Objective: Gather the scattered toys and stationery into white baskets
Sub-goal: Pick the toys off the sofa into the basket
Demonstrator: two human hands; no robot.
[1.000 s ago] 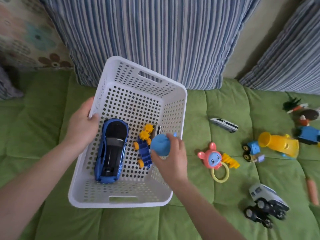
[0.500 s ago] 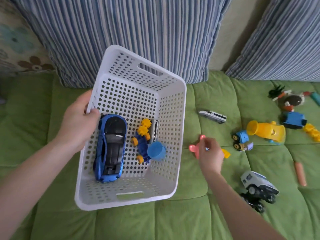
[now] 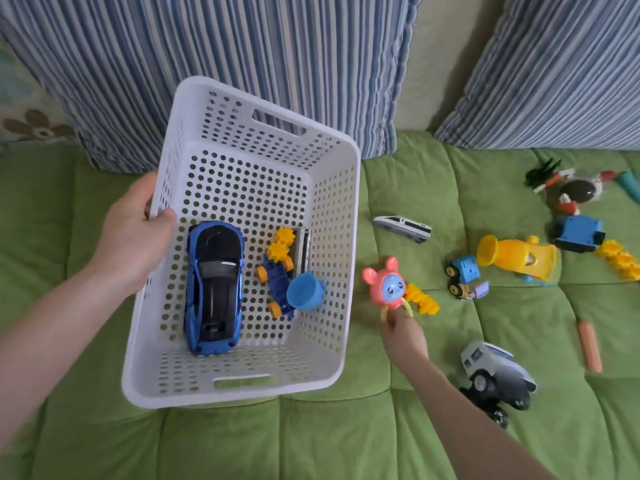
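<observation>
Since half a second ago, the right hand (image 3: pixel 403 339) has drawn back off the pink rattle (image 3: pixel 386 289), whose face it had covered, and now pinches it by its yellow ring.

1 white basket (image 3: pixel 334 220) sits on a green quilted cushion (image 3: pixel 311 438), tipped a little to the right. It holds 4 toys: 1 blue sports car (image 3: pixel 214 285) along the left side, 1 blue and yellow gear vehicle (image 3: pixel 277 271), 1 small grey train car (image 3: pixel 302 251) against the right wall, and 1 blue cup (image 3: pixel 304 291) lying on its side.

Outside, to the right, lie 1 white train (image 3: pixel 403 227), 1 small blue truck (image 3: pixel 465 277), 1 yellow cone toy (image 3: pixel 516 259), 1 blue block (image 3: pixel 578 233), 1 grey monster truck (image 3: pixel 495 379), 1 orange stick (image 3: pixel 588 346) and 1 yellow gear strip (image 3: pixel 422 301) just beside the rattle. A blurred cluster sits at the far right.

The rattle has a round pink head with 2 ears and a pale blue face, and it stands just right of the basket. Whether it is clear of the cushion cannot be told.

The left hand (image 3: pixel 135 233) grips the basket's left rim, thumb inside the wall, fingers outside. The right arm reaches in from the lower right, fingertips curled around the ring.

2 blue striped pillows (image 3: pixel 242 64) stand behind.
</observation>
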